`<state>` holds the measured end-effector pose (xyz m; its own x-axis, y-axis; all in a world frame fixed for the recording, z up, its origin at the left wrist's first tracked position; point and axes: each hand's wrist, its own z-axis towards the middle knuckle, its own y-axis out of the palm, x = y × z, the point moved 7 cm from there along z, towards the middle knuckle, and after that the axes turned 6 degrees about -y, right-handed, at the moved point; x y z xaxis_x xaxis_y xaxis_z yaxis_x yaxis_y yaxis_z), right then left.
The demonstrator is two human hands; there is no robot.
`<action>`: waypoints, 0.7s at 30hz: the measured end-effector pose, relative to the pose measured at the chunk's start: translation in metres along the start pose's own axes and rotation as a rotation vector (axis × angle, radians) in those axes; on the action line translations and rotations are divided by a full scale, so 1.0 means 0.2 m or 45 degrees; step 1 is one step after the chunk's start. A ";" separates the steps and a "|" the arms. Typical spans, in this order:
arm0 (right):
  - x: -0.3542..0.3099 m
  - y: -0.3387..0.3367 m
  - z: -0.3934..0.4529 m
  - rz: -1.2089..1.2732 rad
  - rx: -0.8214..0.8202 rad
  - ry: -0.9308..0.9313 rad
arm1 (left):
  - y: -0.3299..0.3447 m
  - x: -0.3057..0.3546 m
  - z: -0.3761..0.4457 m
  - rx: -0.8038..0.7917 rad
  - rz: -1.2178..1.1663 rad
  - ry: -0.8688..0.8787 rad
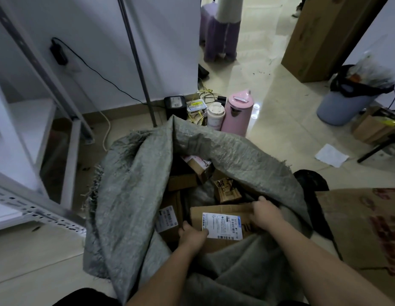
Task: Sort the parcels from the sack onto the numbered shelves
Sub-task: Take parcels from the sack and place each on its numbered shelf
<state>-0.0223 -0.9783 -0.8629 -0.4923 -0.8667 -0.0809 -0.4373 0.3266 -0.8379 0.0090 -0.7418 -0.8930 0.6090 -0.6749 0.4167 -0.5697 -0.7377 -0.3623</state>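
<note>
Labelled carton [220, 224] lies in the grey sack [134, 195] mouth, 6 o'clock. Left hand [193, 236] grasps its near-left corner, right hand [266, 215] its right edge. Stiff cardboard, probably light; hold opposite edges

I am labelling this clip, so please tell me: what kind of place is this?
Probably a small parcel pick-up or sorting room. A sack full of labelled parcels stands on the tiled floor beside metal shelves; the kettle suggests an informal shop.

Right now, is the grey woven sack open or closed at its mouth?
Open. The grey woven sack gapes wide, showing cardboard parcels inside; both hands grip the labelled cardboard box.
</note>
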 end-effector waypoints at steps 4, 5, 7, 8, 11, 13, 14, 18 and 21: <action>0.00 0.09 0.05 0.576 -0.186 0.210 | -0.01 0.02 0.02 -0.043 -0.043 -0.023; 0.02 0.10 0.05 0.626 -0.206 0.273 | 0.00 0.02 0.02 -0.069 -0.059 -0.038; 0.07 0.14 0.05 0.653 -0.248 0.341 | 0.02 0.01 0.02 -0.137 -0.128 -0.069; 0.07 0.16 0.05 0.676 -0.296 0.337 | 0.03 0.00 0.03 -0.167 -0.174 -0.083; 0.06 0.18 0.04 0.882 -0.365 0.359 | 0.05 -0.01 0.02 -0.232 -0.356 -0.123; 0.06 0.17 0.04 1.111 -0.292 0.397 | 0.06 -0.03 0.02 -0.228 -0.513 -0.139; 0.07 0.14 0.05 1.212 -0.207 0.418 | 0.06 -0.03 0.02 -0.199 -0.574 -0.141; 0.10 0.05 0.02 1.096 0.015 0.463 | -0.01 -0.01 -0.03 0.060 -0.543 -0.073; 0.08 -0.03 -0.03 1.114 0.145 0.447 | -0.09 0.05 -0.10 0.181 -0.468 -0.041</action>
<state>-0.0319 -0.9910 -0.8563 -0.8168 -0.1629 -0.5535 0.2607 0.7516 -0.6059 0.0156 -0.7350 -0.8658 0.7763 -0.3639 0.5147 -0.2296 -0.9237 -0.3067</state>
